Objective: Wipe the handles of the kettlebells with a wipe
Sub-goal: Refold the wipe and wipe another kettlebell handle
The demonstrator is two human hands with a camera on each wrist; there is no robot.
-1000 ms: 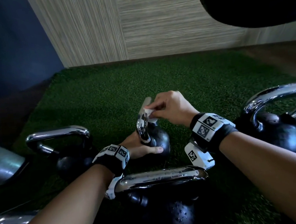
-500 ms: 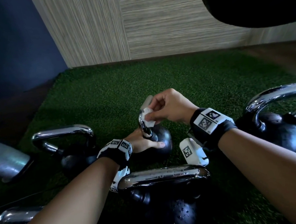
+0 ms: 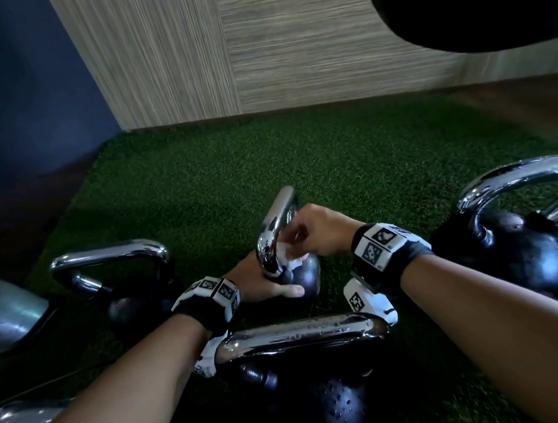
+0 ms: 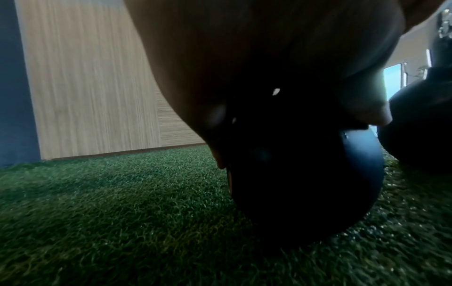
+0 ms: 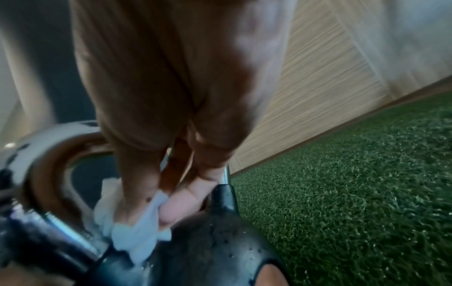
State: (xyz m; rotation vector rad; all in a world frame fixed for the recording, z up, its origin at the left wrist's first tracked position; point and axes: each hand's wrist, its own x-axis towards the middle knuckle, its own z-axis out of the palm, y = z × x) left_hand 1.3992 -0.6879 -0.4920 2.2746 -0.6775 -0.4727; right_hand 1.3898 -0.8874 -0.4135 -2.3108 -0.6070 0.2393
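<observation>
Small black kettlebell (image 3: 303, 272) with chrome handle (image 3: 274, 232) stands on green turf (image 3: 265, 164). Left hand (image 3: 261, 282) grips its ball. Right hand (image 3: 317, 231) pinches crumpled white wipe (image 5: 137, 232) against the handle base. No legible writing.

1. Green turf (image 3: 300, 161) covers the floor.
2. A pale wood-grain wall (image 3: 287, 38) stands behind it.
3. A dark blue wall (image 3: 9, 84) stands at the left.
4. Brown flooring (image 3: 517, 100) borders the turf at the right.
</observation>
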